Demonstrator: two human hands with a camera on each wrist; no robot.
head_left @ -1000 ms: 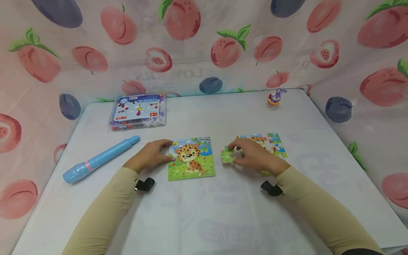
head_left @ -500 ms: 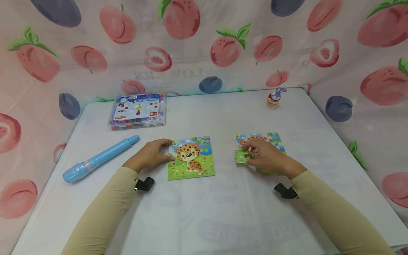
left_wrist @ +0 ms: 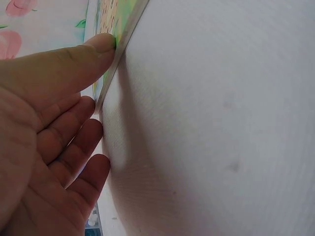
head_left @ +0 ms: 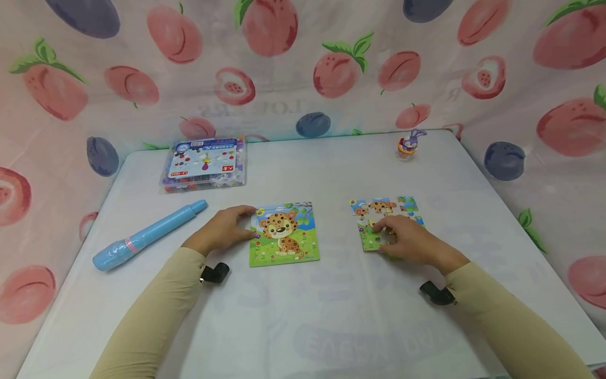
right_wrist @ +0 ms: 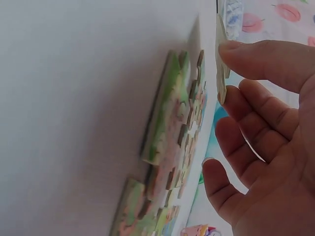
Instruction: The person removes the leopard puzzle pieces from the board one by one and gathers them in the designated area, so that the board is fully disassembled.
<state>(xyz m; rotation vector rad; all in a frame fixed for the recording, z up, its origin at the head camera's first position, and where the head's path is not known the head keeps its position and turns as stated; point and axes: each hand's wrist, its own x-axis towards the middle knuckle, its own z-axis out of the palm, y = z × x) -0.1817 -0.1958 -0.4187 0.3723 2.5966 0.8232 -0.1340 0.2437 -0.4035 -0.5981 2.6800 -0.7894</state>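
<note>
A square leopard picture board [head_left: 284,234] lies flat on the table. My left hand [head_left: 220,231] rests at its left side, thumb and index fingertip touching the edge; in the left wrist view the other fingers [left_wrist: 81,142] stay loosely bent, apart from the board. To the right, my right hand [head_left: 409,239] pinches a green jigsaw piece [head_left: 369,239] between thumb and fingertips. That piece [right_wrist: 221,64] appears edge-on in the right wrist view, raised off the table. Partly joined jigsaw pieces [head_left: 381,207] with gaps between them lie under and behind this hand, which hides some of them.
A clear plastic box [head_left: 203,164] of small parts stands at the back left. In front of it lies a light-blue tube-shaped object [head_left: 151,234]. A purple rabbit figurine [head_left: 408,145] stands near the back right edge. A fruit-print cloth [head_left: 279,79] hangs behind the white table [head_left: 284,326].
My right hand has moved right and slightly nearer with the green jigsaw piece, from beside the jigsaw to over its front left part. My left hand has stayed at the picture board's edge.
</note>
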